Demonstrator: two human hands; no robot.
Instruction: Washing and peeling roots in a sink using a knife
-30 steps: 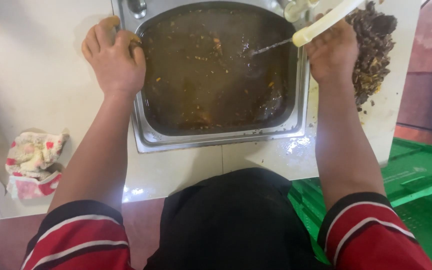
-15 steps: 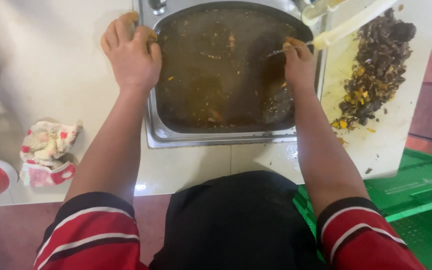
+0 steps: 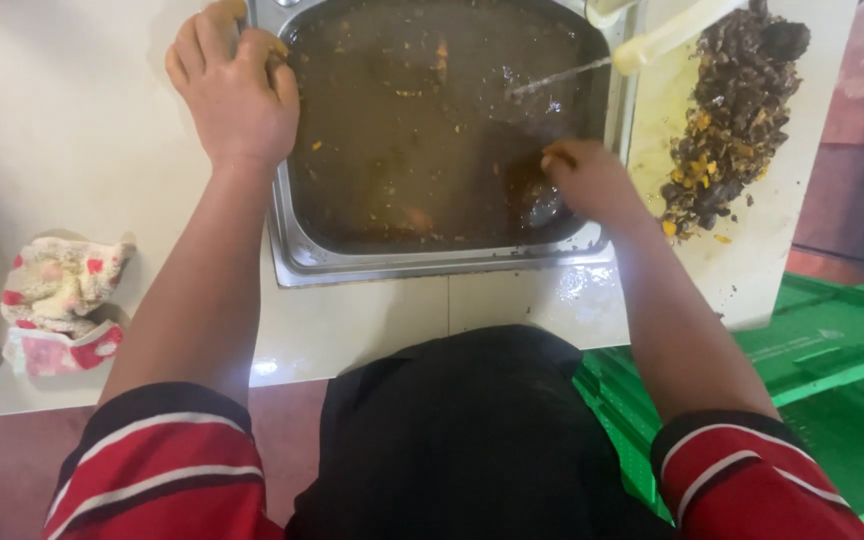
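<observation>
Brown murky water fills sink (image 3: 297, 250); right hand (image 3: 592, 180) dips in, fingers curled on nothing clear; left hand (image 3: 232, 85) grips rim. Scooping debris; next needs pinch/lift.

One steel sink (image 3: 297, 262) full of murky brown water; two hands, the left hand (image 3: 232, 90) on the sink's rim and the right hand (image 3: 584, 178) dipped in the water; one white cutting board (image 3: 752, 270); one heap of dark scraps (image 3: 732, 120); one crumpled patterned cloth (image 3: 57, 300); one green crate (image 3: 832, 370); one pale-handled knife (image 3: 667, 35).
</observation>
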